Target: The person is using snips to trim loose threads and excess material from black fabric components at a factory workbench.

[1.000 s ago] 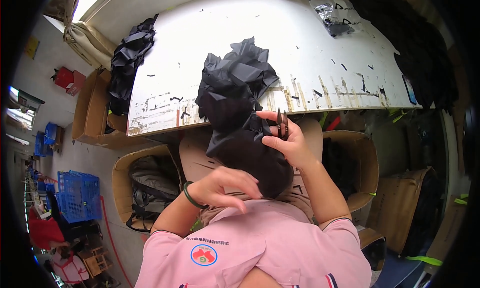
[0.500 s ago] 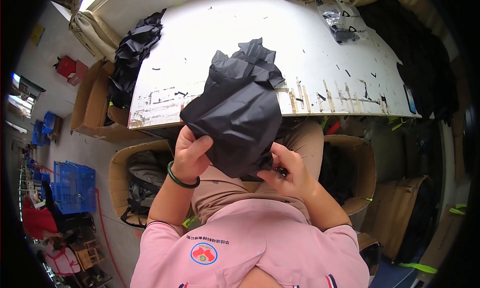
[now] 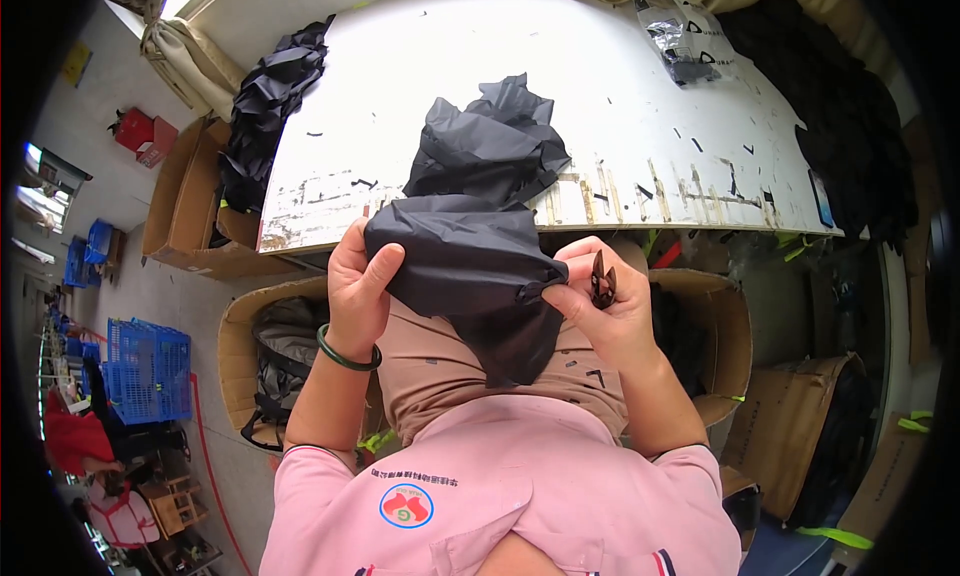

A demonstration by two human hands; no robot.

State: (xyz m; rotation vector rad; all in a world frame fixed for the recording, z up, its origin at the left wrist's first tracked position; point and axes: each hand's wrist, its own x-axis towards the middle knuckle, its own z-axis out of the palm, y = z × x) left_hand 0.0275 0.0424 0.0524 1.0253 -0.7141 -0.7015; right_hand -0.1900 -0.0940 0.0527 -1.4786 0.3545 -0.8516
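A piece of thin black fabric (image 3: 455, 241) is stretched sideways between my two hands, just off the table's near edge. My left hand (image 3: 360, 291), a dark green bangle on its wrist, is closed on the fabric's left end, thumb on top. At the right end my right hand (image 3: 612, 316) pinches a gathered corner between thumb and fingertips. Small dark thread snips (image 3: 602, 284) also sit in that hand, blades pointing up. Part of the fabric hangs down over my lap. Beyond it, crumpled black fabric (image 3: 485, 146) lies on the table; whether the two are joined I cannot tell.
Black scraps dot the white table (image 3: 400, 66), with tape strips along its near edge. More black fabric is heaped at its left (image 3: 275, 101) and right sides. A clear plastic bag (image 3: 685, 41) lies far right. Open cardboard boxes (image 3: 235, 376) flank my legs.
Both hands have moved apart a little, my right one up and to the right. The fabric has turned and is pulled taut sideways, and the snips now show more fully. Scraps on my lap are uncovered.
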